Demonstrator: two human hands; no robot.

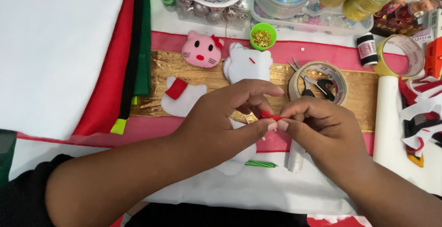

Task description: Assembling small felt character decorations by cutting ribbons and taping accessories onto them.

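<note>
- Head view: the left hand (230, 116) and the right hand (317, 125) meet over the middle of the bench (276, 190), just in front of the tape roll (317, 82).
- Both hands are closed in a pinch on a small red felt piece (271, 116); the fingertips touch each other around it, so only a bit of red shows.
- The step in hand seems to be folding or shaping this red piece, maybe into a bow like the one on the pink cat face (201, 49), which lies to the left of the tape roll.
- Small scissors (313, 80) lie inside the tape roll. A green cup of gold pins (263, 36) stands behind and left of it.
- White felt shapes (247, 61) lie to the left of the tape roll, one with a red patch (176, 89).
- A white thread spool (294, 158) and a green stick (260, 164) lie in front of the tape roll, near the wrists.
- The next move, I judge, calls for a firm pinch so the fold stays, and one free hand for a pin or thread.
</note>
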